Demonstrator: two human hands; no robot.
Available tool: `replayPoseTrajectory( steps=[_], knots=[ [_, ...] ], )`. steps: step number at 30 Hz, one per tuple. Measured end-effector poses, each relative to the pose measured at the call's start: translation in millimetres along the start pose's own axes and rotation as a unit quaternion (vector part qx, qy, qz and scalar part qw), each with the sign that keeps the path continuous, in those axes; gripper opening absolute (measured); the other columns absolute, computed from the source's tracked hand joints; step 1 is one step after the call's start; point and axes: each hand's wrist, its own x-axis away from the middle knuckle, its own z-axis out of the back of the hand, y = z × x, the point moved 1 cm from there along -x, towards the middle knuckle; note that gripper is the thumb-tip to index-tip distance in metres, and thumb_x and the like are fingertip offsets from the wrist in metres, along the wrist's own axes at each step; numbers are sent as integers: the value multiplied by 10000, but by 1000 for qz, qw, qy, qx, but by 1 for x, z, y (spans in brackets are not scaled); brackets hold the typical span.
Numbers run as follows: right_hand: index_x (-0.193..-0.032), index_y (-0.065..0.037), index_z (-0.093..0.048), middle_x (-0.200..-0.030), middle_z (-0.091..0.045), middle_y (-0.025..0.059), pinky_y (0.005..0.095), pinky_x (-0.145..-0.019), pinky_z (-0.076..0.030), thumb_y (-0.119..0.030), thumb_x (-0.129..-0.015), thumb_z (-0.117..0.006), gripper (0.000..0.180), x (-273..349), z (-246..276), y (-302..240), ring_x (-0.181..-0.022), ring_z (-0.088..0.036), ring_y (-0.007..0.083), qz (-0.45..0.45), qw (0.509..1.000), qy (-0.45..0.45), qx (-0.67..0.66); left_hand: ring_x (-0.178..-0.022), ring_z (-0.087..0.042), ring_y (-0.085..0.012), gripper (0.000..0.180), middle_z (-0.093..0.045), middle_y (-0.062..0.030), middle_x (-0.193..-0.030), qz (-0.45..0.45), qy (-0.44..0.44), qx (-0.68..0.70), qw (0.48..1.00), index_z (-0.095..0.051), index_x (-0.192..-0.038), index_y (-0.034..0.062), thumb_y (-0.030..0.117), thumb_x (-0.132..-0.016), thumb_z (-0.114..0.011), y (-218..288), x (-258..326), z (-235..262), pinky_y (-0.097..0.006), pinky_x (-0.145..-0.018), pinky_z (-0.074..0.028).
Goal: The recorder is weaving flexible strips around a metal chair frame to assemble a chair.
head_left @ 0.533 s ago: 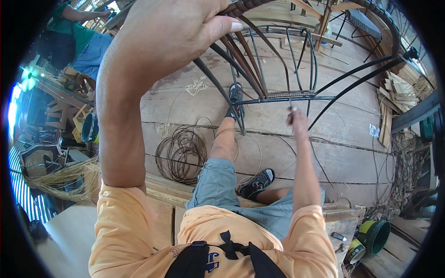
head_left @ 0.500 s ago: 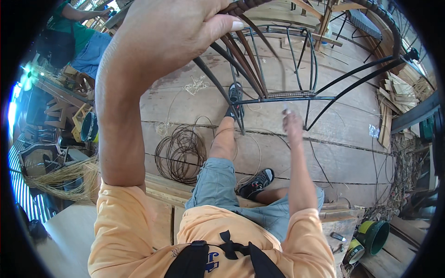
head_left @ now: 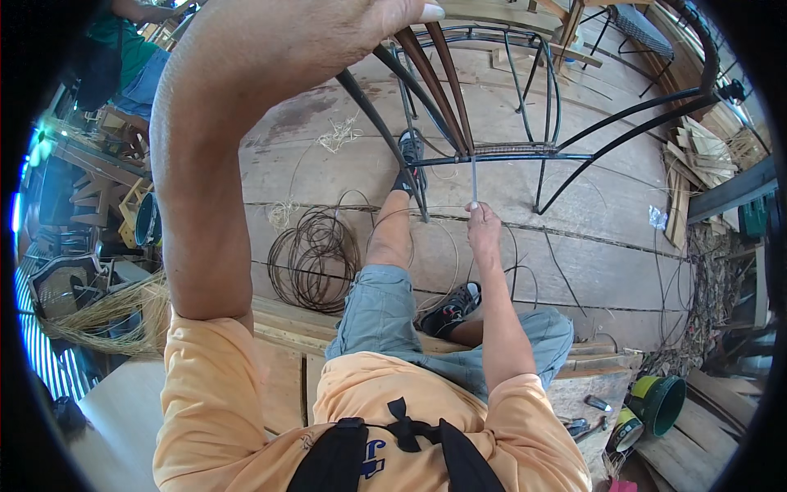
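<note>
A dark metal chair-like frame stands in front of me, with a lower crossbar partly wrapped in a woven band. Brown strips run down from its upper part and meet at this crossbar. My left hand is closed at the frame's top, the thumb beside the strips; its other fingers are out of the picture. Below the crossbar, my right hand is closed round a slender grey rod-like tool. The tool points upward, and its tip is at the crossbar where the strips meet.
A loose coil of dark cane lies on the board floor by my leg. Pale fibre hangs at the left, near another person. At the right are wood offcuts, a green bucket and small tools.
My right hand has moved left, bringing the grey tool's tip to the crossbar below the brown strips. My left hand and the frame sit slightly higher in the picture.
</note>
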Motion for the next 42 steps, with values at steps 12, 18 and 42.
replayPoseTrajectory(
  steps=[12,18,42],
  knots=[
    [-776,-2,-599,-571,-454,-30,239,-501,-330,-168,-859,-494,213,27,23,-43,-548,-383,72,14,998,6,65,-754,-550,-96,245,-612,-36,-817,-168,205,519,813,-599,-983,-16,178,-905,-472,-57,9,-14,-223,-684,-455],
    [-796,-56,-556,-443,-337,-66,209,-304,-203,-220,-842,-523,173,47,16,-68,-326,-283,38,16,997,-18,68,-586,-491,-126,281,-572,-88,-630,-146,140,463,863,-603,-828,-19,243,-850,-503,-84,2,-29,-277,-607,-432],
    [-807,-50,-538,-454,-328,-47,216,-308,-213,-206,-835,-500,162,73,21,-79,-341,-303,58,-14,1000,-14,24,-931,-602,-212,327,-638,-43,-982,13,52,69,996,-661,-999,173,272,-692,-608,-35,24,-14,-438,-732,-464]
  ],
)
